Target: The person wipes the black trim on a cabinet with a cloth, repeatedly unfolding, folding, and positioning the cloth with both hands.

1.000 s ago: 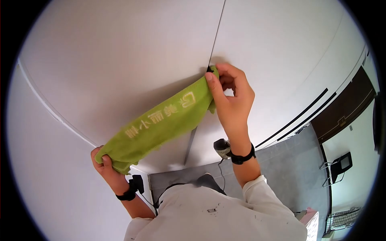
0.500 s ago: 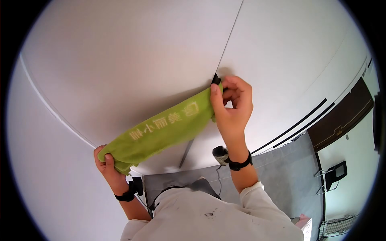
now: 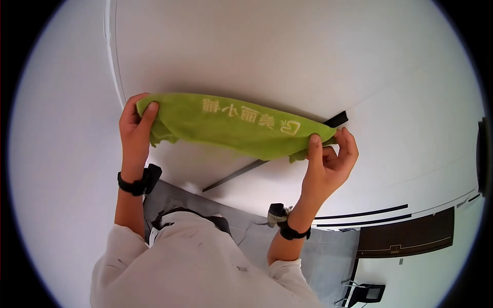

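A green towel [image 3: 221,123] with pale embroidered characters is stretched between my two hands in front of a white panel. My left hand [image 3: 135,131] pinches its left end, the thumb lying on the near side. At the right end, my right hand [image 3: 328,167] grips the towel between thumb and fingers, a little lower than the left. Behind the towel runs a long black strip [image 3: 233,176] on the white panel [image 3: 221,46]; its upper end shows just above my right fingers and the towel hides its middle.
A white wall [image 3: 67,154] with a corner trim stands on the left. The grey tiled floor [image 3: 321,262] lies below. Far right are a dark brown door [image 3: 411,236] and a black chair [image 3: 367,293]. Dark bands are worn on both wrists.
The view has turned, so the towel now slopes down to the right instead of up. Both hands still hold its ends, and more of the black strip shows above the towel.
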Tool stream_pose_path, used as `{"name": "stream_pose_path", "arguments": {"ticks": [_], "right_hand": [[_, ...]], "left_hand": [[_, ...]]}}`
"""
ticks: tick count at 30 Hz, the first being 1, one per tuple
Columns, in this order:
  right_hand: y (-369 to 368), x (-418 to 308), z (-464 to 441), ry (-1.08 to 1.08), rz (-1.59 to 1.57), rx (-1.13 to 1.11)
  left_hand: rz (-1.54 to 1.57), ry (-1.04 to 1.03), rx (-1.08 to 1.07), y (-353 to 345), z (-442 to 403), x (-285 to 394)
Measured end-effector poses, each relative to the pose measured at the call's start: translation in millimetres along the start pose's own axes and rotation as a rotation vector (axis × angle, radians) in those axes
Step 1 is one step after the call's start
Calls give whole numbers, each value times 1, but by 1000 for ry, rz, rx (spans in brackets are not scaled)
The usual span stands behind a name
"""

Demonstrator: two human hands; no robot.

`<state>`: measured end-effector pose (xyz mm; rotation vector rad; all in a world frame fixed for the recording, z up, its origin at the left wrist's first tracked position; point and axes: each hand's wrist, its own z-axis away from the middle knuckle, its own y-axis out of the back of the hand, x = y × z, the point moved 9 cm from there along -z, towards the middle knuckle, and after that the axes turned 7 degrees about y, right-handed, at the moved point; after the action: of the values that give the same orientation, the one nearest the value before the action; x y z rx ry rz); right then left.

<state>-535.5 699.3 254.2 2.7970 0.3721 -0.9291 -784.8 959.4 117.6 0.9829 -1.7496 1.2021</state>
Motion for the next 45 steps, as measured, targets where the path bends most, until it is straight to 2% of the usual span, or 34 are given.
{"name": "stream_pose_path", "arguments": {"ticks": [2,4,5,7,8,10,11,12,13,14,15,16,18,19,20,22,23,25,26,28,30,32,34,36,37,39,40,43,45], "right_hand": [[-1,7,14,-7,10,40],[-1,9,19,-5,26,103],[-4,10,19,6,13,113],[-5,12,18,0,-17,149],[-1,13,19,-4,-7,177],[-4,12,18,8,-19,183],[-1,15,19,25,16,189],[0,15,18,52,33,192],[1,16,19,51,46,194],[3,16,20,55,62,194],[5,20,22,48,46,190],[3,23,25,42,37,179],[2,28,29,14,55,135],[3,33,31,-9,45,156],[4,39,36,-32,37,183],[4,49,47,-11,55,171],[-4,38,11,-48,23,173],[-2,37,11,-53,9,192],[-4,36,12,-73,6,197],[-3,35,15,-89,21,232],[3,41,9,-49,14,207],[5,39,8,-64,30,206],[1,39,7,-76,-8,184],[3,40,7,-69,-10,193],[2,39,6,-92,-33,188],[2,42,4,-104,-63,197],[2,43,5,-96,-56,184],[6,40,5,-106,-47,183],[6,42,4,-101,-54,188]], "left_hand": [[-34,-41,-13,2,3,-3],[-463,-355,-7,-1,2,28],[-468,-367,-38,-3,-6,35],[-723,-546,52,-10,-10,59],[-719,-559,26,-16,-10,59],[-737,-367,150,-9,-15,51],[-723,-306,122,-11,-15,41],[-771,-386,113,-11,-17,33],[-747,-238,104,-4,-19,16],[-617,-152,57,-4,-17,7],[-440,19,8,-11,-11,10],[-446,27,47,-1,-11,12],[-308,221,-165,-14,-12,-12],[-307,230,-267,-13,-14,-25],[-305,230,-257,-3,-13,-30],[-191,369,-458,-10,-2,-49],[-203,379,-464,-21,-27,-16],[136,594,-536,-23,-17,-28],[138,595,-556,-29,-12,-29],[338,681,-379,-29,-3,-27],[384,661,-455,-56,12,-25],[330,532,-265,-54,15,-22],[245,507,-286,-58,15,-29],[-178,89,-114,-42,8,-16],[-191,94,-121,-43,12,-17],[-785,-267,-43,-56,14,7],[-784,-277,-54,-59,12,11],[-764,-36,-126,-61,8,7],[-766,-14,-158,-64,14,8]]}}
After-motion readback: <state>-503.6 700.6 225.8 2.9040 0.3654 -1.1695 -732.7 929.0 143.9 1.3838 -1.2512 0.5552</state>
